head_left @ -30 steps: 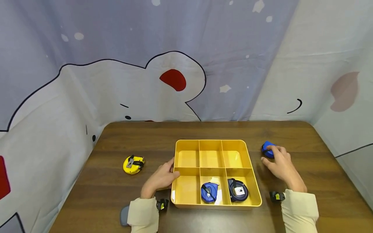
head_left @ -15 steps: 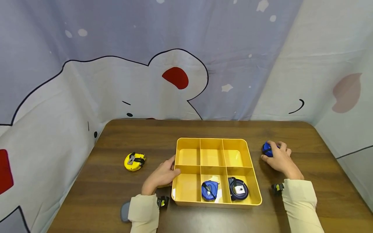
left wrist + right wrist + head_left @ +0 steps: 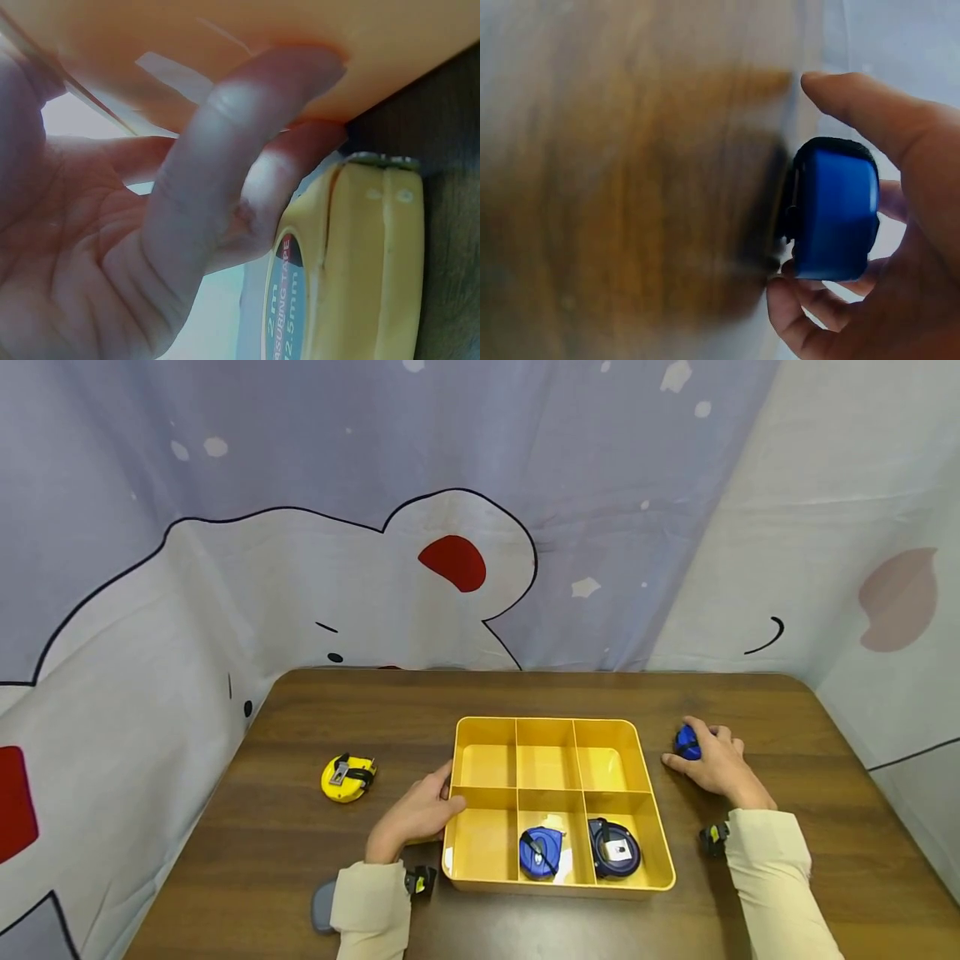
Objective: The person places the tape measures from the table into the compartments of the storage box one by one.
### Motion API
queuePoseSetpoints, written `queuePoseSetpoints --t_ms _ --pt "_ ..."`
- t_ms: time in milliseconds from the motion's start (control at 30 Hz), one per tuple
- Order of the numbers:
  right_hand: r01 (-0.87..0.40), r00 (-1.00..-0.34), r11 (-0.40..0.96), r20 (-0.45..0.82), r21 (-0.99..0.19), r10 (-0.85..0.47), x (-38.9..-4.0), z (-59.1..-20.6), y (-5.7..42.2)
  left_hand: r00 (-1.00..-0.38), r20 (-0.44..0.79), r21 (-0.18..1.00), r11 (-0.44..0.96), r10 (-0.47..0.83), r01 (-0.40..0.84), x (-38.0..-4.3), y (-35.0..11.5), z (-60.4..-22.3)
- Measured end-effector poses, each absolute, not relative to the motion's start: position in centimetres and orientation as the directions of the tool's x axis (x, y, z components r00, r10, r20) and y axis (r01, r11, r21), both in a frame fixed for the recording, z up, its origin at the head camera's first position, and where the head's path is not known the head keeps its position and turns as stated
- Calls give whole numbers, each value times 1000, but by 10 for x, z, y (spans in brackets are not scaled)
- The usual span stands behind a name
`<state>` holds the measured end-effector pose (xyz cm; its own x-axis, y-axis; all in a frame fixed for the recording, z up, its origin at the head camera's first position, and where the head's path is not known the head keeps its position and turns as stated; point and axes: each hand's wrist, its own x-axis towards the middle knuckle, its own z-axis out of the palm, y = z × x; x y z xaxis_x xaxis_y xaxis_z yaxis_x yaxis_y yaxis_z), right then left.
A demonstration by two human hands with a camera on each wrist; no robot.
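Note:
My left hand (image 3: 420, 810) grips the left wall of a yellow six-compartment box (image 3: 483, 887), thumb over the rim and fingers against the outside. Beside those fingers, a yellow tape measure (image 3: 367, 255) stands close to the box; in the head view the hand mostly hides it. At the right, my right hand (image 3: 718, 766) reaches around a blue tape measure (image 3: 686, 742) on the table. The right wrist view shows its thumb (image 3: 862, 105) apart from the blue case (image 3: 836, 214), with the other fingers close at the opposite side.
Inside the box, a blue tape measure (image 3: 540, 852) lies in the front middle compartment and a dark one (image 3: 615, 849) in the front right. Another yellow tape measure (image 3: 347, 778) lies on the table (image 3: 360, 702) at left. A grey object (image 3: 322, 906) sits by the left sleeve.
My right hand has shifted slightly forward and left around the blue tape measure, its fingers reaching farther over it. My left hand keeps its hold on the box.

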<state>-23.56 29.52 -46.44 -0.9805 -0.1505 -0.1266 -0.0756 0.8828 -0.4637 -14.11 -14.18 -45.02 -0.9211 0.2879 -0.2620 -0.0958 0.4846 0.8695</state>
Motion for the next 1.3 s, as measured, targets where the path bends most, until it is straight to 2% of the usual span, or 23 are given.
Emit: queuePoseSetpoints --t_ms 433,767,967,1300 --pt "-100 -986 861 -69 -498 -154 -245 -473 299 -923 -268 868 485 276 -107 -141 -143 -452" --pt "-118 -989 834 -15 -539 -150 -237 -470 298 -922 -257 881 463 290 -100 -141 -144 -452" --pt "-136 -988 832 6 -538 -157 -230 -461 296 -921 -259 880 465 292 -100 -141 -143 -453" --pt "-224 -975 797 139 -561 -176 -208 -428 282 -919 -254 878 470 302 -89 -142 -142 -452"
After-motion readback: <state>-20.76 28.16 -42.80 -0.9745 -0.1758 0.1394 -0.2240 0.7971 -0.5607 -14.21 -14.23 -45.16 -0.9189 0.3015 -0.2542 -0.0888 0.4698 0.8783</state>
